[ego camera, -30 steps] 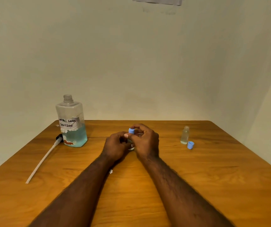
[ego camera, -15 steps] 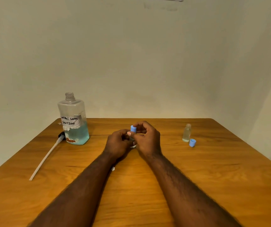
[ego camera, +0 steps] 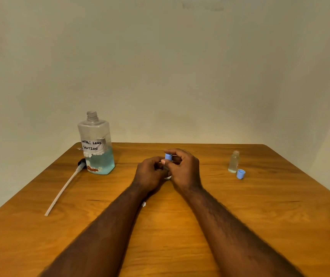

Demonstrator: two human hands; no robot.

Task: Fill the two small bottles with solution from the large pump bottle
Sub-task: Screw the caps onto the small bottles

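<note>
At the table's middle, my left hand (ego camera: pixel 150 173) is wrapped around a small bottle (ego camera: pixel 167 177), of which only a pale sliver of the base shows. My right hand (ego camera: pixel 184 168) pinches that bottle's blue cap (ego camera: pixel 168 156) at the top between thumb and fingers. The large clear bottle (ego camera: pixel 97 144) labelled "contact lens solution" stands at the back left, neck open, about a third full of blue liquid. Its pump head with long tube (ego camera: pixel 65 188) lies on the table beside it. A second small clear bottle (ego camera: pixel 233 161) stands uncapped at the right, its blue cap (ego camera: pixel 240 173) lying next to it.
The wooden table (ego camera: pixel 260 216) sits in a corner of pale walls. A tiny white scrap (ego camera: pixel 143 204) lies by my left forearm. The table's right edge runs diagonally close to the second small bottle.
Both hands stay together on the small bottle and cap, with only slight finger shifts on the cap. The view has tilted a little.
</note>
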